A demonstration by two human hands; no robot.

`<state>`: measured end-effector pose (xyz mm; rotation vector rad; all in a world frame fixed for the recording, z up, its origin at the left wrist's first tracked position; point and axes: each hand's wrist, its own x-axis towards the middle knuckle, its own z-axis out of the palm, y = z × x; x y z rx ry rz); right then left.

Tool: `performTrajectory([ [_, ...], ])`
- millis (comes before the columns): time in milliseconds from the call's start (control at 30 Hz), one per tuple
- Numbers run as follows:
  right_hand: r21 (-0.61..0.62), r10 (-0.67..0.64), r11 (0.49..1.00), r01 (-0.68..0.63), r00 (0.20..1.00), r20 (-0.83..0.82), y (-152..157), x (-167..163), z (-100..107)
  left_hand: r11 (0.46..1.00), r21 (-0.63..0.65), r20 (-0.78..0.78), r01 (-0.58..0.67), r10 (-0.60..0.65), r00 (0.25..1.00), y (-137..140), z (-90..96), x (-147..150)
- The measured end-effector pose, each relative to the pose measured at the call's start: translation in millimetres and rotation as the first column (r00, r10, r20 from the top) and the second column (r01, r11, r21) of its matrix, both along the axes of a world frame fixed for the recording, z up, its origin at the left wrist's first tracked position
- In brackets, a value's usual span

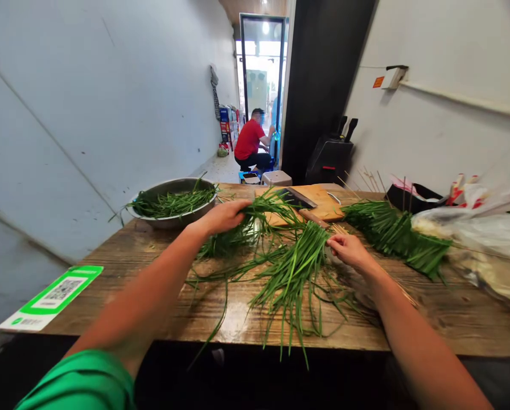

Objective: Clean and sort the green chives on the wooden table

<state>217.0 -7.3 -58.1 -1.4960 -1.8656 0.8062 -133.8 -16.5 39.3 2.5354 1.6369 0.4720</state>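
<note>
Long green garlic chives (300, 259) lie in a loose bunch at the middle of the wooden table, their tips hanging over the front edge. My left hand (227, 216) is closed around the ends of another bunch of chives (272, 208) above the table. At the right edge of the middle bunch, my right hand (346, 249) is closed in a pinch; what is between its fingertips is too small to make out. Behind the bunches, a cleaver (297, 198) with a wooden handle rests on a cutting board (329, 208).
A metal basin (173, 219) of chives stands at the back left. Chives in a flat row on skewers (394, 236) lie at the right, beside plastic bags (485, 222) and a black container (421, 196). A QR-code card (54, 296) sits at the left edge. A person (251, 139) crouches beyond the table.
</note>
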Motion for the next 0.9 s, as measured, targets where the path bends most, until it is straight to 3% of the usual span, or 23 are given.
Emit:
performTrajectory([
  [100,0.000,-0.001,1.000,0.001,1.000,0.018,0,2,0,1.000,0.002,-0.198,0.010,-0.010,0.980,-47,10.7,2],
  [167,-0.001,0.010,1.000,-0.010,1.000,0.028,0,4,-1,0.996,-0.058,-0.250,-0.061,0.045,0.967,-85,6.6,3],
  [267,0.017,0.023,1.000,-0.023,0.999,0.049,1,5,-3,0.956,-0.190,-0.378,-0.222,0.138,0.915,-140,-16.1,6],
  [333,0.034,0.023,0.999,-0.025,0.997,0.067,2,6,-3,0.963,-0.164,-0.382,-0.215,0.139,0.914,-166,-37.4,8],
  [400,0.037,0.024,0.999,-0.027,0.997,0.071,1,5,-4,0.971,-0.130,-0.351,-0.200,0.144,0.925,-175,-56.6,7],
  [500,0.039,0.016,0.999,-0.018,0.998,0.057,0,4,-3,0.984,-0.069,-0.395,-0.166,0.125,0.910,-152,-72.8,-6],
  [567,0.036,0.017,0.999,-0.019,0.999,0.045,-1,3,-3,0.997,0.036,-0.420,-0.073,0.082,0.904,-119,-75.4,-21],
  [633,0.028,0.023,0.999,-0.024,0.999,0.038,-2,3,-1,0.998,0.058,-0.401,0.040,-0.013,0.916,-83,-73.2,-39],
  [767,0.015,0.015,1.000,-0.016,0.998,0.062,-2,2,0,0.999,0.034,-0.379,0.022,-0.008,0.925,-39,-54.8,-63],
  [833,0.024,0.019,0.999,-0.021,0.997,0.074,-2,3,0,0.999,0.015,-0.373,-0.029,0.033,0.927,-35,-40.9,-58],
  [900,0.035,0.024,0.999,-0.026,0.997,0.070,-1,3,-1,0.992,0.121,-0.290,-0.036,0.070,0.954,-36,-28.6,-38],
])
